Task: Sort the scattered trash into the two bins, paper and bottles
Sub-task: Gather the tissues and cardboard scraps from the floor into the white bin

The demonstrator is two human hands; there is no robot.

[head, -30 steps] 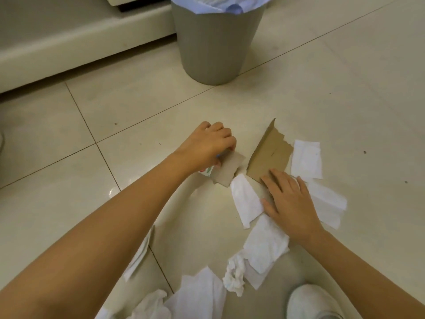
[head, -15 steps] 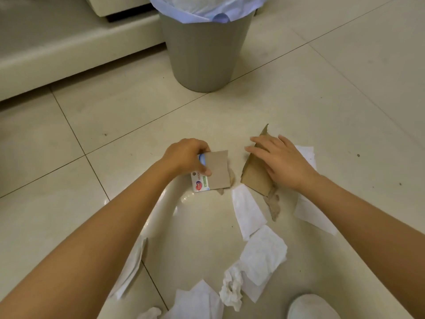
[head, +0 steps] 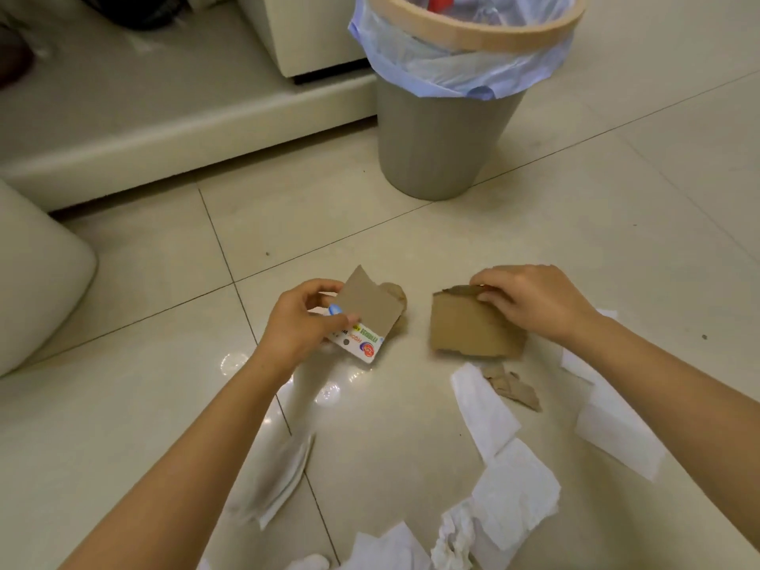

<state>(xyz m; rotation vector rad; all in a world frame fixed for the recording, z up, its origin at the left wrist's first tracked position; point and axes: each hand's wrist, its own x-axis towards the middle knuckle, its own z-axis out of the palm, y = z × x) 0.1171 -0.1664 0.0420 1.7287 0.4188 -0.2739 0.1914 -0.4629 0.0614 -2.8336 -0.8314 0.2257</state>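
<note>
My left hand (head: 300,322) grips a small stack: a torn brown cardboard piece (head: 370,308) over a printed white card (head: 362,343). My right hand (head: 534,302) pinches the top edge of a larger torn cardboard piece (head: 469,327), lifted off the floor. Ahead stands a grey bin (head: 436,133) with a pale blue liner and a tan rim, bottles showing inside. White tissues lie on the tiles: one flat tissue (head: 481,409) below the cardboard, another tissue (head: 617,425) under my right forearm, a crumpled tissue (head: 456,540) near the bottom. A small brown cardboard scrap (head: 514,386) rests on the floor.
A folded tissue (head: 279,483) lies under my left forearm. A cream sofa cushion (head: 37,277) bulges at the left, and a raised cream platform (head: 164,117) runs behind. Tiled floor spreads to the right of the bin.
My right hand has lifted the large cardboard piece by its top edge. My left hand has raised its cardboard and card. The view tilted up, showing the bin's rim.
</note>
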